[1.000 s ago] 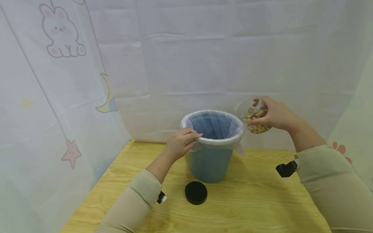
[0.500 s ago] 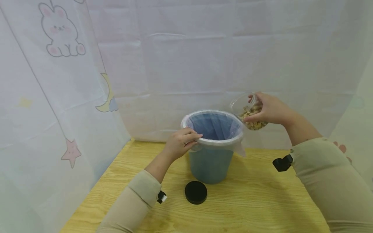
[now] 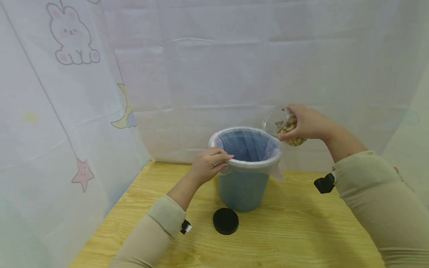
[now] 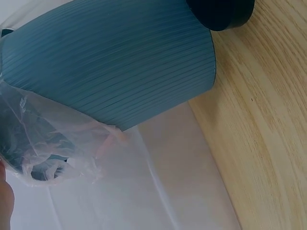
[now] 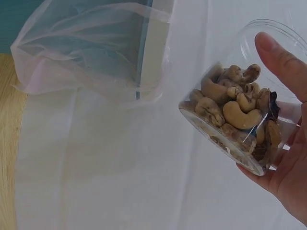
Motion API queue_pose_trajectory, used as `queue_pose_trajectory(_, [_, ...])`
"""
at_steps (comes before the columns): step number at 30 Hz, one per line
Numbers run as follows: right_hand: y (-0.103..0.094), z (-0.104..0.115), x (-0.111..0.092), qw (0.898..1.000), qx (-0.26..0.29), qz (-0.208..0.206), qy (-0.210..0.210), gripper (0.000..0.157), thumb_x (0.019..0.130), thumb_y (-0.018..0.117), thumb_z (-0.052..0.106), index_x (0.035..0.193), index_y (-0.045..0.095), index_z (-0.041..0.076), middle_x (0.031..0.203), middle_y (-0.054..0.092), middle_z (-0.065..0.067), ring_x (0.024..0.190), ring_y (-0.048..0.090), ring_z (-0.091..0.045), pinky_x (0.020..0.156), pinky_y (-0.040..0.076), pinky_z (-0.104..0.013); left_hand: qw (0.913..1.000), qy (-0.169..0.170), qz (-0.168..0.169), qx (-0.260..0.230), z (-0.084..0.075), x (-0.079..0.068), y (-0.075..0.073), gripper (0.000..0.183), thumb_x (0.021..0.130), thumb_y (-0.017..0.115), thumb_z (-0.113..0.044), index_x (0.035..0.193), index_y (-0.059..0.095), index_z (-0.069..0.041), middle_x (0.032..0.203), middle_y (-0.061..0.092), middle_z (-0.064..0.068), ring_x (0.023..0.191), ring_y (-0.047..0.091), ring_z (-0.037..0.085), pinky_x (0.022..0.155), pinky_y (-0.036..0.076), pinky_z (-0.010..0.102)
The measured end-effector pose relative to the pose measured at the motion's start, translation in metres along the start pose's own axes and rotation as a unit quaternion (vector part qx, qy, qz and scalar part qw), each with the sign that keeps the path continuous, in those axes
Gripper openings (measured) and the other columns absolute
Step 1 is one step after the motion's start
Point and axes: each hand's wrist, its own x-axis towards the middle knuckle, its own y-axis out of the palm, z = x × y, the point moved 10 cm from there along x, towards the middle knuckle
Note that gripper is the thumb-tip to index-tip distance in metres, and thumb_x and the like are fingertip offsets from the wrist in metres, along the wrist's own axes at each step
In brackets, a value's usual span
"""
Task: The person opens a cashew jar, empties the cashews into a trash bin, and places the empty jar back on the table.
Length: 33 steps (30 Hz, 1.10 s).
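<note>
Standing on the wooden table [image 3: 285,230], a blue bin [image 3: 242,190] has its near-left rim pinched by the left hand [image 3: 209,163]. The right hand [image 3: 310,121], fingers curled, holds a tilted clear jar [image 3: 277,121] at the bin's right rim. Nearer lies a black lid [image 3: 225,221]; cashews [image 5: 240,112] part-fill the jar.

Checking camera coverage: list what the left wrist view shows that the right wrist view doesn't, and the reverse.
Only the left wrist view shows the black lid and the left hand. Only the right wrist view shows the right hand and the jar of nuts. Both show the bin, bag, table and white cloth.
</note>
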Motion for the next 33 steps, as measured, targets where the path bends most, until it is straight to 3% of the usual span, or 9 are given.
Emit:
queue_pose_trajectory(5, [0.0,0.005,0.003,1.0,-0.006,0.005,-0.01,0.095,0.063,0.082,0.039,0.136,0.033,0.002,0.12,0.048,-0.019,0.105,0.048,-0.035,0.086,0.039,-0.054,1.0,-0.003,-0.005,0.002,0.001,-0.001,0.0,0.026,0.078,0.072,-0.015,0.103,0.071,-0.013,0.094,0.064,-0.001,0.076,0.057,0.01,0.063,0.045,0.018])
queue_pose_trajectory(14, [0.003,0.012,0.004,0.999,-0.032,0.017,-0.021,0.104,0.062,0.08,0.05,0.138,0.029,0.0,0.121,0.046,-0.021,0.106,0.046,-0.036,0.087,0.039,-0.054,0.9999,-0.014,0.005,-0.004,0.003,-0.001,0.003,0.026,0.079,0.072,-0.015,0.104,0.07,-0.014,0.094,0.064,-0.002,0.076,0.056,0.009,0.063,0.044,0.018])
queue_pose_trajectory(26, [0.004,0.024,0.005,0.997,-0.062,0.024,-0.028,0.1,0.067,0.079,0.042,0.141,0.024,0.002,0.133,0.034,-0.025,0.117,0.037,-0.042,0.091,0.035,-0.058,0.9994,-0.029,0.015,-0.007,0.006,-0.001,0.003,0.026,0.079,0.071,-0.015,0.105,0.07,-0.014,0.094,0.064,-0.002,0.076,0.056,0.009,0.063,0.044,0.018])
queue_pose_trajectory(33, [0.007,0.026,0.007,0.997,-0.065,0.021,-0.039,0.1,0.066,0.082,0.034,0.142,0.024,0.005,0.13,0.039,-0.024,0.118,0.036,-0.042,0.092,0.033,-0.058,0.9994,-0.032,0.014,-0.005,0.007,-0.001,0.004,0.026,0.078,0.072,-0.017,0.104,0.071,-0.015,0.094,0.064,-0.003,0.076,0.056,0.008,0.063,0.044,0.018])
